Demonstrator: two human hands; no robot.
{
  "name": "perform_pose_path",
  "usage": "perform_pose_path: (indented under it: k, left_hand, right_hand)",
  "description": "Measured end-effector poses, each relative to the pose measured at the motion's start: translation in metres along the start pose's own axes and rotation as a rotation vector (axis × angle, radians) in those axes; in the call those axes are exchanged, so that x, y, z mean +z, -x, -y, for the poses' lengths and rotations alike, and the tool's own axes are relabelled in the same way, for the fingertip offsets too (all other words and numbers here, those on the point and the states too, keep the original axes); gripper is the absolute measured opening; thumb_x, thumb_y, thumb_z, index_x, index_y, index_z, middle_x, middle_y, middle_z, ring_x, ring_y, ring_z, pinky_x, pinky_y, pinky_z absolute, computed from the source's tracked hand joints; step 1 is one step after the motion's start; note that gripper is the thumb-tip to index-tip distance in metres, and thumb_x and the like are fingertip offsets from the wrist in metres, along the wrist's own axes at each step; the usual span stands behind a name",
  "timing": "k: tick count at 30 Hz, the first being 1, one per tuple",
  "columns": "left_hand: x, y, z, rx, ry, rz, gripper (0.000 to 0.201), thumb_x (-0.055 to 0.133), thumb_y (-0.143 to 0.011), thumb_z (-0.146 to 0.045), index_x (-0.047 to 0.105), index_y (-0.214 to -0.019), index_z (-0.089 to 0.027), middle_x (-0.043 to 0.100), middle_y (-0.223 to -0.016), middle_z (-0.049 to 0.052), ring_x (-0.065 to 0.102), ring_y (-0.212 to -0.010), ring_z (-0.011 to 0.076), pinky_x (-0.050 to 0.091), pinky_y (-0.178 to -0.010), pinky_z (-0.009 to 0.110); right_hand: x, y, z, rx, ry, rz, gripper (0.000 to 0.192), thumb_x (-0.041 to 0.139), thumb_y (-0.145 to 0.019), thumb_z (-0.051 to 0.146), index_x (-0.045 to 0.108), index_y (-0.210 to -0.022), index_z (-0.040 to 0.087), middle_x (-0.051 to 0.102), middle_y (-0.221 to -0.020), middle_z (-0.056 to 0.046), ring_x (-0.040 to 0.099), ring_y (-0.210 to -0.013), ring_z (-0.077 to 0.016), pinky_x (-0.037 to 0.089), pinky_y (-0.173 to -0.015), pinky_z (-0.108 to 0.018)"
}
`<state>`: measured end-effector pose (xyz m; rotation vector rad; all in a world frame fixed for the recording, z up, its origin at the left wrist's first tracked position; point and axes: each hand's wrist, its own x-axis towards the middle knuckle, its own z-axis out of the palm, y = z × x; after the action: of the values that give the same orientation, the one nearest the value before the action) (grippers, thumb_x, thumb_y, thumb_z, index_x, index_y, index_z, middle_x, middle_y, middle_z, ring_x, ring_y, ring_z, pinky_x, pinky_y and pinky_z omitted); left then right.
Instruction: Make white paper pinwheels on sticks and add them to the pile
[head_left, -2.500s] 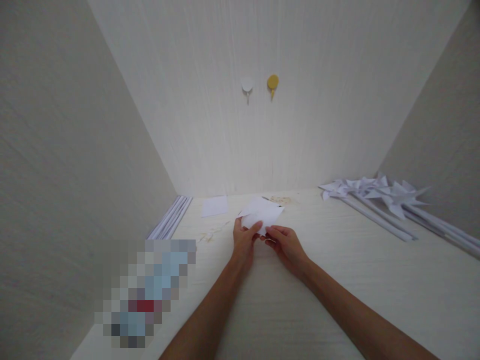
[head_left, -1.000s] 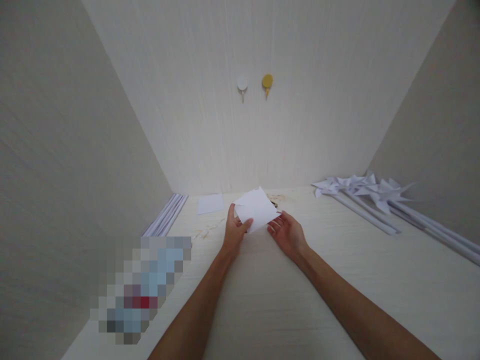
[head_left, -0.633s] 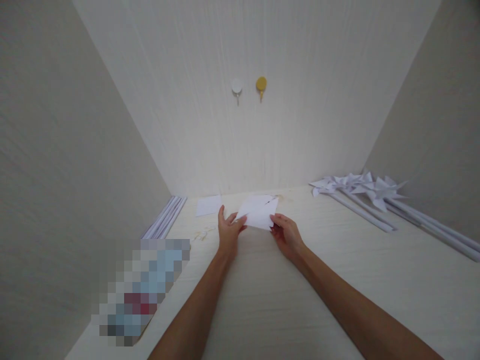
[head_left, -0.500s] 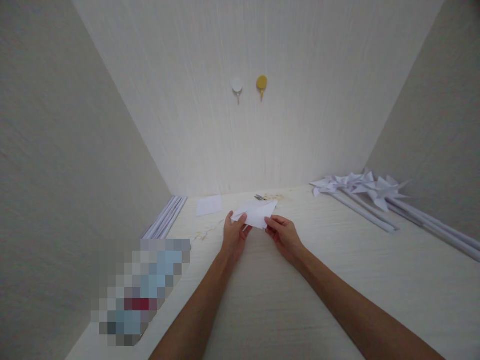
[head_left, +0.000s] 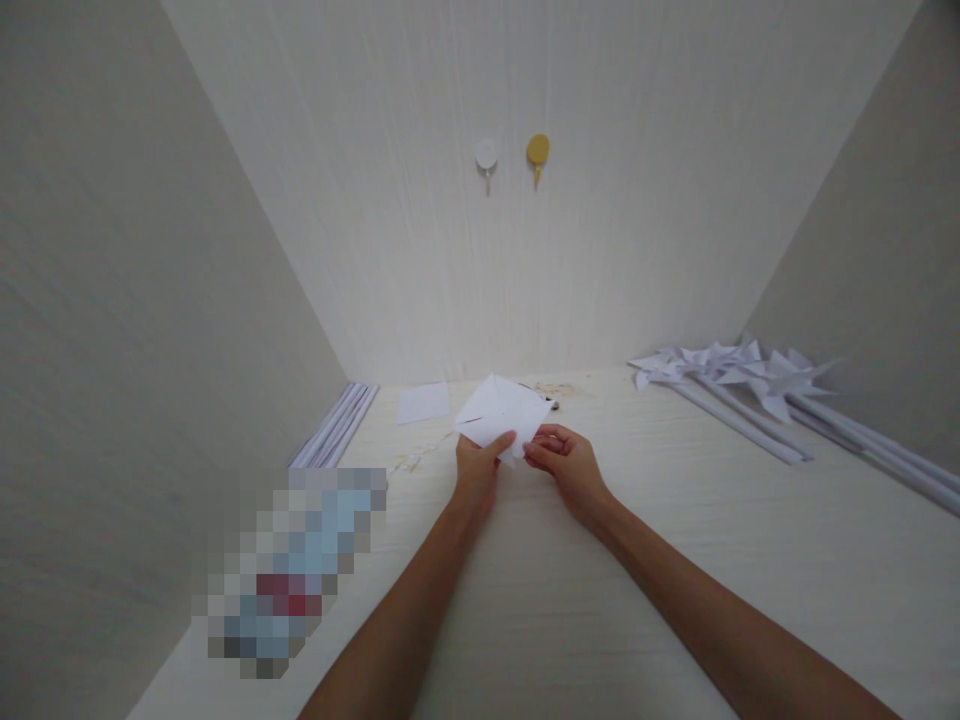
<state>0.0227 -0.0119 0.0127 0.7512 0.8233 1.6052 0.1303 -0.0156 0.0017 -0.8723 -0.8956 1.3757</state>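
Observation:
A white square of paper (head_left: 501,408) with a slit near its left corner is held up just above the table. My left hand (head_left: 478,472) grips its lower edge, thumb on top and fingers hidden beneath. My right hand (head_left: 568,463) is closed, its thumb and fingertips pinched at the paper's lower right edge. Behind the paper, a small dark part of the scissors (head_left: 553,404) shows; the rest is covered. Another flat white paper square (head_left: 424,403) lies to the left, near the wall.
Rolled paper sticks (head_left: 337,425) lie at the left wall. Paper pinwheels (head_left: 735,365) on long paper sticks (head_left: 739,425) rest at right. Small scraps (head_left: 411,460) dot the table (head_left: 525,600). A blurred-out object (head_left: 300,560) lies at left. White (head_left: 486,155) and yellow hooks (head_left: 538,150) hang on the wall.
The paper has turned and tilted up, so its slit face shows more squarely. It now covers most of the scissors. My right fingers have shifted along its edge. The view has moved slightly.

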Motion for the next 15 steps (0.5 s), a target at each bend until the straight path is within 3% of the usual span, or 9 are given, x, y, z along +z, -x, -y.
perform_pose_path:
  k: [5, 15]
  left_hand:
    - [0.0003, -0.0002, 0.0010, -0.006, -0.036, -0.003, 0.056, 0.072, -0.046, -0.016, 0.057, -0.099, -0.013, 0.067, -0.082, 0.006, 0.061, -0.073, 0.0174, 0.047, -0.069, 0.031]
    - [-0.0027, -0.0047, 0.0032, 0.029, -0.071, -0.019, 0.050, 0.073, -0.044, -0.018, 0.061, -0.092, -0.012, 0.067, -0.076, 0.005, 0.060, -0.068, 0.0164, 0.046, -0.066, 0.030]
  right_hand:
    - [0.0009, 0.0009, 0.0012, -0.037, 0.069, 0.037, 0.028, 0.075, -0.041, 0.016, 0.058, -0.064, 0.016, 0.062, -0.057, 0.003, 0.055, -0.052, -0.0089, 0.043, -0.055, -0.023]
    - [0.0015, 0.0025, 0.0046, 0.060, 0.099, 0.125, 0.028, 0.076, -0.046, 0.028, 0.057, -0.063, 0.016, 0.063, -0.054, 0.002, 0.062, -0.055, -0.0125, 0.046, -0.055, -0.023]
